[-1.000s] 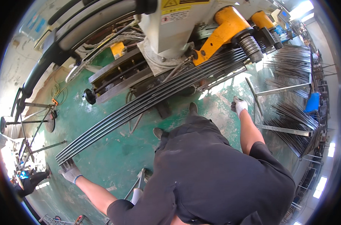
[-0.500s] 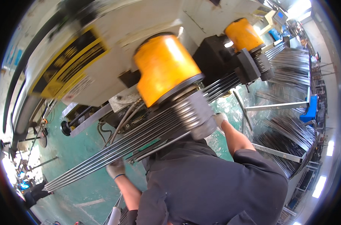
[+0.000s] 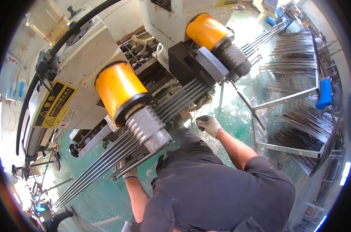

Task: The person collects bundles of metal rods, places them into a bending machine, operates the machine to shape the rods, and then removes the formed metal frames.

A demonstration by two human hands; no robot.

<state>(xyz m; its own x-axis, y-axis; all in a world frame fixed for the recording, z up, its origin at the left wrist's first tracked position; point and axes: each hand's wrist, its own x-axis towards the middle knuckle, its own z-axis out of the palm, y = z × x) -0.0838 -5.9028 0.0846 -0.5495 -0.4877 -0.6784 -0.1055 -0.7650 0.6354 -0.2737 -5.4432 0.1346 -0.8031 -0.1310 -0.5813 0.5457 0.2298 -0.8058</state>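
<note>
Several long thin metal rods (image 3: 94,170) run side by side, slanting from the lower left up through two machine heads with ridged grey metal blocks (image 3: 146,125) under yellow covers (image 3: 121,91). My left hand (image 3: 130,171), in a pale glove, is below the rods against a separate thicker bar (image 3: 135,164). That bar hides most of its fingers. Out to the right of the nearer head, my right hand (image 3: 210,125) wears a pale glove too. Its fingers are curled in, with something dark at the fingertips that I cannot make out.
Metal racks (image 3: 285,150) full of rod bundles (image 3: 299,123) stand at the right, a blue part (image 3: 324,94) on their frame. A black corrugated hose (image 3: 83,23) arches over the machine at the left. Another person's dark-clad leg (image 3: 59,219) shows at the lower left.
The view has shifted, so the machine heads sit further left. My right hand now shows fully beside the nearer head, which partly hid it before. My left hand remains below the rods.
</note>
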